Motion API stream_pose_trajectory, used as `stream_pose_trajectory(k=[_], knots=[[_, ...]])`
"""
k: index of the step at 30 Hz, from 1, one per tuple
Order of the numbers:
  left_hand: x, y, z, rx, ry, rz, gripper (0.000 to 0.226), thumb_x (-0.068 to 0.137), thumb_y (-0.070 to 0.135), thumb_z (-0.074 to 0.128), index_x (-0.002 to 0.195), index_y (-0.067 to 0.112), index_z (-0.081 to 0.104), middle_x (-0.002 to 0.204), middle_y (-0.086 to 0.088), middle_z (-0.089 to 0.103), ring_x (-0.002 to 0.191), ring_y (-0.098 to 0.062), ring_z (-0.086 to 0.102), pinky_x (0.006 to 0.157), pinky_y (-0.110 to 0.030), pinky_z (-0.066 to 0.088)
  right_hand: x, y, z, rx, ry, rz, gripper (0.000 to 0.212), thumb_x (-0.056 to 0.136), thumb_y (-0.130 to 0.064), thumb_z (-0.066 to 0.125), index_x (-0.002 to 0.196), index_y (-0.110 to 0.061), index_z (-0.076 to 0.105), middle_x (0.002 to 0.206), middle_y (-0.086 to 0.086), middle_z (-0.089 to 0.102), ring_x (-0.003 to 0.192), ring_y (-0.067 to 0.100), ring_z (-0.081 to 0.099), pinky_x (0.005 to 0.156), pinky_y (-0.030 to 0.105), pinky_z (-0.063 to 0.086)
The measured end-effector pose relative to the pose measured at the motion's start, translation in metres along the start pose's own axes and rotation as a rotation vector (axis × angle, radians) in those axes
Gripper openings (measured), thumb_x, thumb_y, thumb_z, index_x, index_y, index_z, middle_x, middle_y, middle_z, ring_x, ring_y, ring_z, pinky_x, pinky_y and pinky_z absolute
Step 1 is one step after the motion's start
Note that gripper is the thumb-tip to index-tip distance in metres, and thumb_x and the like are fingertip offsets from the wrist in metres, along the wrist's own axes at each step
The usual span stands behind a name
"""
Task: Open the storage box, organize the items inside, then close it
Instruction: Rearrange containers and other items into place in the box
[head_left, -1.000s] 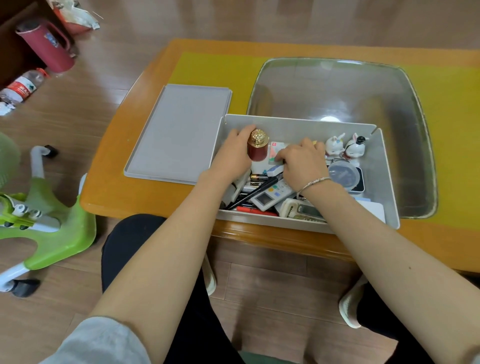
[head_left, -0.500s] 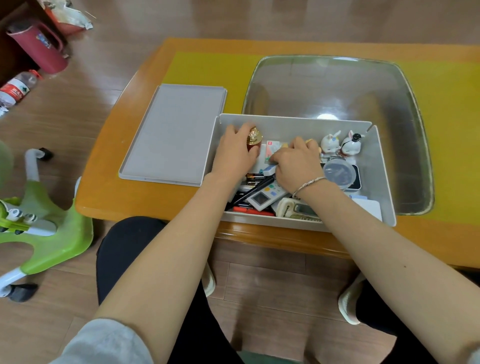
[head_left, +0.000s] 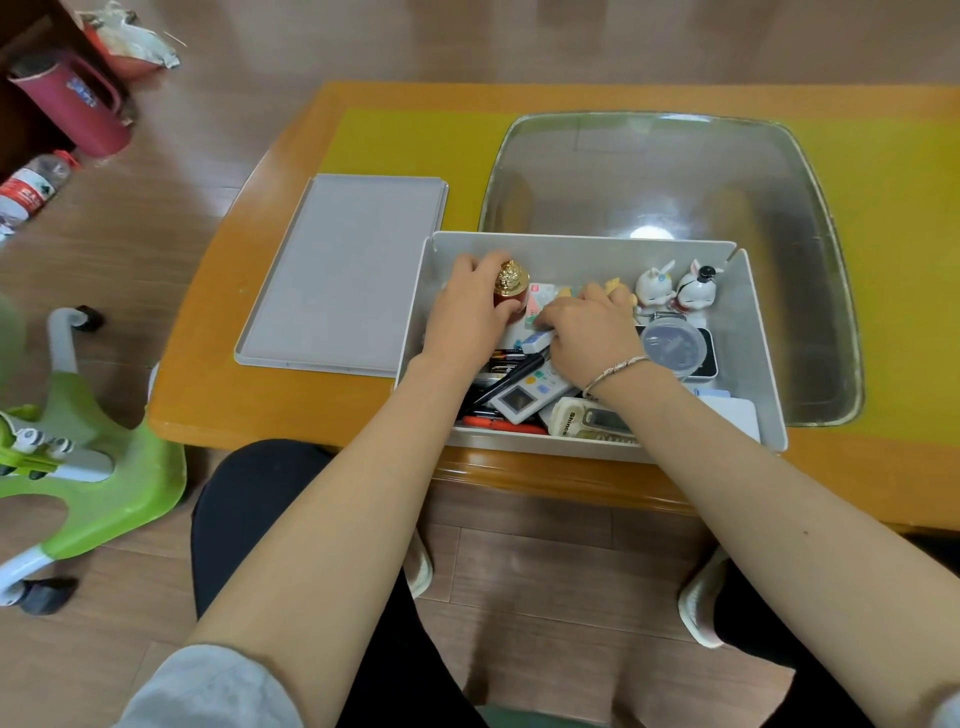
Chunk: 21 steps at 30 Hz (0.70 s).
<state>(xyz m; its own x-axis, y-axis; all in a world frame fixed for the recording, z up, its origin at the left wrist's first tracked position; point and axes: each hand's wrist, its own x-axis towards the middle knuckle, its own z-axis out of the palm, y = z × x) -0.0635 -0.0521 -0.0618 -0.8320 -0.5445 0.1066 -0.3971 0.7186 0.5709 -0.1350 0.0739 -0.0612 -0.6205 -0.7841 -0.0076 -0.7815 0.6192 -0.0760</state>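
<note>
An open grey storage box (head_left: 753, 332) sits at the table's near edge, its flat grey lid (head_left: 343, 275) lying beside it on the left. My left hand (head_left: 467, 317) grips a small red bottle with a gold cap (head_left: 511, 288), upright in the box's far left corner. My right hand (head_left: 587, 332) lies palm down over cards and small packets in the middle, fingers curled on them; what it holds is hidden. Two rabbit figurines (head_left: 675, 288), a round clear container (head_left: 672, 345), remotes (head_left: 530, 397) and pens (head_left: 504, 423) fill the box.
A large clear glass tray (head_left: 779, 171) lies on the yellow mat behind the box. Left of the table on the floor are a green and white chair base (head_left: 93, 462), a red jug (head_left: 72, 104) and a water bottle (head_left: 31, 187). My knees are under the table edge.
My left hand has lowered the red bottle from above the items into the box's far left corner. My right hand stays on the cards in the middle.
</note>
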Motion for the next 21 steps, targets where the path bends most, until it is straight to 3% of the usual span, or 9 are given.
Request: stream_pose_trajectory(k=[5, 10, 21], knots=[[0.0026, 0.0026, 0.002, -0.029, -0.013, 0.001, 0.05, 0.09, 0.018, 0.063, 0.136, 0.026, 0.047, 0.123, -0.008, 0.048, 0.104, -0.029, 0.054, 0.089, -0.035, 0.042, 0.0007, 0.0023, 0.0008, 0.019, -0.025, 0.004, 0.036, 0.089, -0.013, 0.047, 0.118, -0.028, 0.061, 0.123, -0.004, 0.06, 0.112, 0.024, 0.045, 0.093, 0.04, 0.029], [0.0019, -0.0009, 0.0022, -0.057, 0.002, -0.009, 0.046, 0.085, 0.015, 0.068, 0.126, 0.023, 0.049, 0.121, -0.008, 0.051, 0.107, -0.029, 0.054, 0.085, -0.03, 0.04, 0.0007, 0.0024, 0.0018, 0.043, -0.027, 0.01, 0.037, 0.088, -0.013, 0.046, 0.119, -0.027, 0.06, 0.124, -0.004, 0.059, 0.113, 0.024, 0.045, 0.093, 0.039, 0.028], [-0.0043, 0.0005, -0.0051, 0.074, -0.018, 0.026, 0.054, 0.084, 0.014, 0.069, 0.132, 0.019, 0.043, 0.128, -0.009, 0.05, 0.112, -0.03, 0.053, 0.09, -0.041, 0.047, 0.0017, 0.007, -0.0045, 0.031, -0.064, -0.026, 0.043, 0.087, -0.007, 0.044, 0.118, -0.031, 0.061, 0.121, -0.006, 0.061, 0.11, 0.025, 0.045, 0.091, 0.039, 0.028]])
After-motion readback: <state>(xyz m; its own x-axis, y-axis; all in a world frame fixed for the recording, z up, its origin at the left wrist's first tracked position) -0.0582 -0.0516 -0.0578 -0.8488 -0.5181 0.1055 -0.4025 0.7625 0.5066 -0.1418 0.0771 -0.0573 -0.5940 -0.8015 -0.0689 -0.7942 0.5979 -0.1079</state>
